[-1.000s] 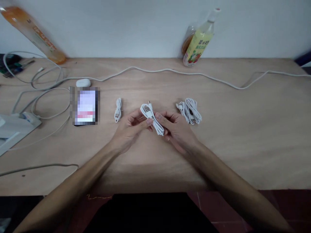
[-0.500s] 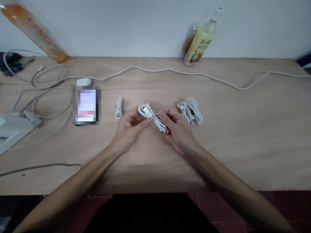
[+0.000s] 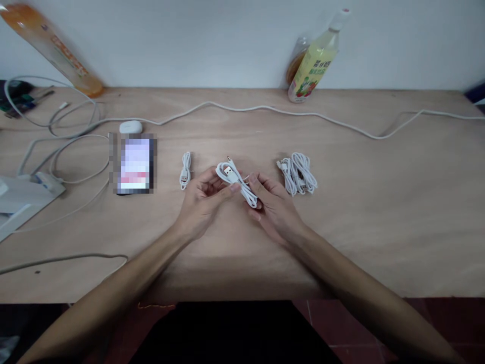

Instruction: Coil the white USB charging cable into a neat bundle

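Note:
A coiled white USB cable (image 3: 232,175) is held above the table between my two hands, its USB plug facing up and a thin round plug jutting from the top. My left hand (image 3: 200,202) grips the bundle from the left, thumb across the coil. At the lower right of the coil, my right hand (image 3: 276,205) is closed with thumb and fingers on it, close to a thin white tie around its middle. Whether the fingers pinch the tie itself is hard to make out. Beside my left hand lies another bundled white cable (image 3: 185,171). Several more bundled cables (image 3: 299,174) lie beyond my right hand.
To the left are a phone (image 3: 134,166), a white earbud case (image 3: 131,127), loose cords and a white power strip (image 3: 22,194). An orange bottle (image 3: 56,53) and a yellow-labelled bottle (image 3: 312,65) stand by the wall. One long white cord (image 3: 261,108) crosses the table's back.
The lower loops of the held cable have shifted slightly down and left, and my right fingers have moved a little with them. My left hand stays nearly still.

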The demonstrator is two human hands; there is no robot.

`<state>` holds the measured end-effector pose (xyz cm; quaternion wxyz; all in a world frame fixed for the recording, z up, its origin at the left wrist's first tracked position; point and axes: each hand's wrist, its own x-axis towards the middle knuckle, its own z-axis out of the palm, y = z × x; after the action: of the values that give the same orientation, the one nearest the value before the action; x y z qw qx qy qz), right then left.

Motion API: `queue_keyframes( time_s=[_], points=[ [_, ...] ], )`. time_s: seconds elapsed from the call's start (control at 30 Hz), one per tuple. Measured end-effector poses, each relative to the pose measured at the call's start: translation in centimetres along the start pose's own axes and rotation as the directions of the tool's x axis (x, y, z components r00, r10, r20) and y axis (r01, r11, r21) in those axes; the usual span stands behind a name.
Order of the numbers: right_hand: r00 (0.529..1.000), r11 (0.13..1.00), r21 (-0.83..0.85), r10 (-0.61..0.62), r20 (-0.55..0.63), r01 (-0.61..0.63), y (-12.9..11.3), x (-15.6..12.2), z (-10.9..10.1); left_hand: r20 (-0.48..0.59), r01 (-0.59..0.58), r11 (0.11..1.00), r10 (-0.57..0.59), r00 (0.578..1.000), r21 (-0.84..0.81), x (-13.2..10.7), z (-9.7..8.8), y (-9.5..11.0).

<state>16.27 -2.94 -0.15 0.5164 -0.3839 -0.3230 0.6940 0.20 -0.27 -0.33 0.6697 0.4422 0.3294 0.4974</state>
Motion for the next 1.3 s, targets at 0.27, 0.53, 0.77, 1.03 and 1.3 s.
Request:
queue_keyframes(
  time_s=[0.27, 0.53, 0.77, 1.03, 1.3],
  points=[
    [0.995, 0.994, 0.09, 0.06, 0.082, -0.067, -0.1, -0.1, -0.1, 0.02, -0.017, 0.999, 0.017, 1.0, -0.034, 0.0, 0.0, 0.2],
    [0.978, 0.994, 0.031, 0.093, 0.185, -0.1, -0.7, 0.1, -0.5, 0.103, 0.009, 0.999, -0.006, 0.995, -0.031, 0.1, -0.2, 1.1],
    [0.975, 0.945, -0.253, -0.18, 0.134, 0.209, -1.3, 0.4, -1.0, 0.144, -0.027, 0.997, 0.017, 0.989, 0.07, 0.2, -0.4, 1.3],
    [0.96, 0.927, -0.265, -0.229, 0.16, 0.266, -1.2, 0.5, -0.9, 0.173, -0.011, 0.995, -0.005, 0.985, 0.095, 0.2, -0.4, 1.8],
    [0.982, 0.964, -0.218, -0.125, 0.142, 0.155, -1.7, 0.4, -1.0, 0.236, 0.012, 0.995, -0.036, 0.971, 0.102, 0.4, -0.6, 2.3]
  ],
)
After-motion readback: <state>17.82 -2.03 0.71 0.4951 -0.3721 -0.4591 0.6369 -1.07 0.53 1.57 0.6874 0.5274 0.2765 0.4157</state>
